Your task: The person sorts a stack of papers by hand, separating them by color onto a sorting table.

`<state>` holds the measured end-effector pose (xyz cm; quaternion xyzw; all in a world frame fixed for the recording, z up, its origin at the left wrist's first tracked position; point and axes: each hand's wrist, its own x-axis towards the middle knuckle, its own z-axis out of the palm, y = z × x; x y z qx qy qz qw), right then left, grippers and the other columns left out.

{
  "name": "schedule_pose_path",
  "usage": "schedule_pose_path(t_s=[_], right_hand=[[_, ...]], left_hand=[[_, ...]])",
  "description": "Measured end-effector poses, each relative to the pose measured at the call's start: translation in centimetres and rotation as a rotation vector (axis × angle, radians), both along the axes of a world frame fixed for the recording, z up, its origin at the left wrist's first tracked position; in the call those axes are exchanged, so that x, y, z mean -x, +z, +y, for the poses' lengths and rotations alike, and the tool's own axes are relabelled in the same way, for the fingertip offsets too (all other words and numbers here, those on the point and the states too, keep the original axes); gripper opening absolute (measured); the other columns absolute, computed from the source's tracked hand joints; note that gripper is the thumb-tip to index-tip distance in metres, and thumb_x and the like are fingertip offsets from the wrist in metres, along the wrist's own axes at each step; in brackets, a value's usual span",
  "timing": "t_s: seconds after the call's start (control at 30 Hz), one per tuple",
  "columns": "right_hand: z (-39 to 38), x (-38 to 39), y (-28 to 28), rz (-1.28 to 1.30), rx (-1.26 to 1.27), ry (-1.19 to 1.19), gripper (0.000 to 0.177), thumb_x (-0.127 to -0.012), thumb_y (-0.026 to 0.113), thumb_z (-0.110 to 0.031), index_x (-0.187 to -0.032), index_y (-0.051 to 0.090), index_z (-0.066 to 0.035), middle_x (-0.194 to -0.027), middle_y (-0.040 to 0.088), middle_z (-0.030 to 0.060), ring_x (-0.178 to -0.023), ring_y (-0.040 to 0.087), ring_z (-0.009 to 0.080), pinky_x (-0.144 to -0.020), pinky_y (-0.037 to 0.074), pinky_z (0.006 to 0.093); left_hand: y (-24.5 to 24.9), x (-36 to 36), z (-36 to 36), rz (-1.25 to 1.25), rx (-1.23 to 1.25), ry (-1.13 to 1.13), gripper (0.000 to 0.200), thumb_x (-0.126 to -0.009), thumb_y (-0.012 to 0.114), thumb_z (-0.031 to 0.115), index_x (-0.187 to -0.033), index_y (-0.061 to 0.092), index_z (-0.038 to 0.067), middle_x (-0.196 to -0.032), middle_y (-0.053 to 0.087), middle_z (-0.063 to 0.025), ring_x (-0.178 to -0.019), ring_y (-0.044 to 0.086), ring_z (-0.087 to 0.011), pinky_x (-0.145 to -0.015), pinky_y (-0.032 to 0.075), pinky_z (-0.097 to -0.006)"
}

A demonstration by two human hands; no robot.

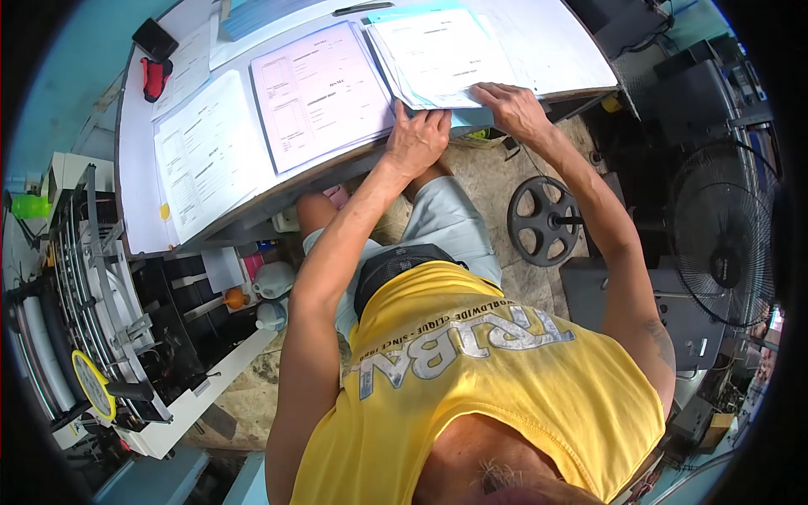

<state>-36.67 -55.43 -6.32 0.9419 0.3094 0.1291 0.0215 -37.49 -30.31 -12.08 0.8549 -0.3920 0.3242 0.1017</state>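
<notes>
A stack of white and light-blue printed forms (442, 55) lies at the table's near edge, its sheets slightly fanned. My left hand (418, 135) is at the stack's lower left corner, fingers bent against the bottom edge and thumb up along the side. At the lower right corner, my right hand (513, 109) has its fingers curled over the paper edge. Both hands grip the stack's near edge; the fingertips are partly hidden. Just left of it sits a stack of pink printed forms (324, 93). Farther left is a stack of white printed forms (206, 160).
The white table (564, 50) holds a black phone-like object (155, 39), a red-and-black item (156, 78) and a dark pen (362, 7). A black handwheel (544, 220) and a fan (724, 244) stand right. Machinery with metal rods (101, 278) stands left.
</notes>
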Motion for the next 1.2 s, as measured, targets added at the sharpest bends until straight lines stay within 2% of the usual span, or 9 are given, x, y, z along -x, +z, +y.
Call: schedule_pose_path(t_s=[0.17, 0.2, 0.4, 0.57, 0.67, 0.7, 0.9, 1.03, 1.2], right_hand=[[1.2, 1.9, 1.9, -0.023, -0.013, 0.098, 0.044, -0.091, 0.064, -0.012, -0.133, 0.059, -0.005, -0.133, 0.066, 0.0145, -0.117, 0.067, 0.0334, -0.099, 0.055, 0.0428], [1.3, 2.0, 1.8, -0.039, 0.0, 0.096, 0.041, -0.095, 0.063, -0.015, -0.134, 0.058, -0.006, -0.131, 0.067, 0.0141, -0.116, 0.068, 0.0333, -0.1, 0.054, 0.0435], [1.1, 0.7, 1.2, 0.102, -0.184, -0.038, 0.04, -0.091, 0.061, 0.0, -0.13, 0.063, -0.008, -0.12, 0.072, 0.0181, -0.101, 0.072, 0.0375, -0.083, 0.061, 0.0458], [1.1, 0.1, 1.4, 0.129, -0.222, -0.05, 0.041, -0.091, 0.062, 0.0, -0.13, 0.063, -0.01, -0.118, 0.072, 0.0194, -0.095, 0.073, 0.0398, -0.079, 0.06, 0.0469], [1.1, 0.0, 1.0, 0.1, -0.209, -0.065, 0.036, -0.092, 0.062, -0.002, -0.127, 0.064, -0.008, -0.115, 0.073, 0.0186, -0.092, 0.073, 0.0391, -0.077, 0.06, 0.0467], [1.1, 0.1, 1.0, 0.086, -0.21, -0.064, 0.034, -0.092, 0.062, -0.002, -0.125, 0.064, -0.008, -0.114, 0.073, 0.0179, -0.091, 0.073, 0.0386, -0.077, 0.06, 0.0466], [0.6, -0.7, 1.7, 0.168, -0.251, -0.137, 0.024, -0.099, 0.058, -0.009, -0.122, 0.066, -0.004, -0.089, 0.071, 0.0256, -0.08, 0.07, 0.0418, -0.069, 0.054, 0.0473], [0.5, -1.3, 3.2, 0.221, -0.39, -0.219, 0.023, -0.099, 0.059, -0.011, -0.118, 0.065, 0.001, -0.077, 0.063, 0.0286, -0.071, 0.063, 0.0452, -0.064, 0.049, 0.0464], [0.3, -2.0, 3.4, 0.2, -0.477, -0.28, 0.025, -0.099, 0.059, -0.011, -0.117, 0.064, 0.006, -0.075, 0.061, 0.0293, -0.066, 0.058, 0.0454, -0.066, 0.048, 0.0455]], left_hand=[[2.5, -0.4, 1.8, 0.06, 0.081, -0.031, 0.012, -0.088, 0.065, 0.014, -0.095, 0.073, 0.01, -0.092, 0.069, -0.0028, -0.096, 0.067, -0.0231, -0.097, 0.042, -0.0652], [3.5, -0.4, 2.6, 0.044, 0.111, -0.005, 0.012, -0.086, 0.075, 0.019, -0.095, 0.076, 0.01, -0.095, 0.072, -0.0033, -0.099, 0.067, -0.0266, -0.093, 0.048, -0.0586], [6.4, 4.1, 16.8, -0.006, 0.221, 0.29, 0.029, -0.088, 0.077, 0.021, -0.113, 0.074, 0.007, -0.122, 0.071, -0.0082, -0.12, 0.063, -0.0302, -0.1, 0.049, -0.0489], [4.5, 11.8, 33.1, 0.179, -0.168, 0.818, 0.067, -0.089, 0.076, 0.036, -0.143, 0.053, 0.003, -0.149, 0.053, -0.0151, -0.139, 0.048, -0.0388, -0.108, 0.039, -0.057], [4.2, 14.9, 37.7, 0.187, -0.374, 0.796, 0.046, -0.094, 0.072, 0.025, -0.135, 0.061, 0.007, -0.14, 0.061, -0.0102, -0.132, 0.054, -0.0307, -0.105, 0.042, -0.0567], [4.2, 15.2, 38.3, 0.161, -0.416, 0.749, 0.04, -0.095, 0.071, 0.022, -0.131, 0.064, 0.007, -0.136, 0.065, -0.0094, -0.129, 0.057, -0.0285, -0.104, 0.044, -0.0548], [5.6, 12.1, 37.4, 0.113, 0.271, 0.713, 0.02, -0.093, 0.069, 0.003, -0.112, 0.073, 0.003, -0.104, 0.076, -0.0107, -0.091, 0.073, -0.0265, -0.084, 0.056, -0.0353], [7.3, 6.3, 32.7, -0.043, 0.405, 0.531, 0.034, -0.088, 0.067, -0.003, -0.121, 0.069, 0.006, -0.099, 0.074, -0.0134, -0.085, 0.07, -0.0311, -0.077, 0.058, -0.0407], [9.0, 1.2, 24.8, 0.095, 0.056, 0.262, 0.058, -0.082, 0.06, -0.01, -0.138, 0.06, 0.007, -0.116, 0.069, -0.016, -0.098, 0.07, -0.0305, -0.083, 0.061, -0.0408]])
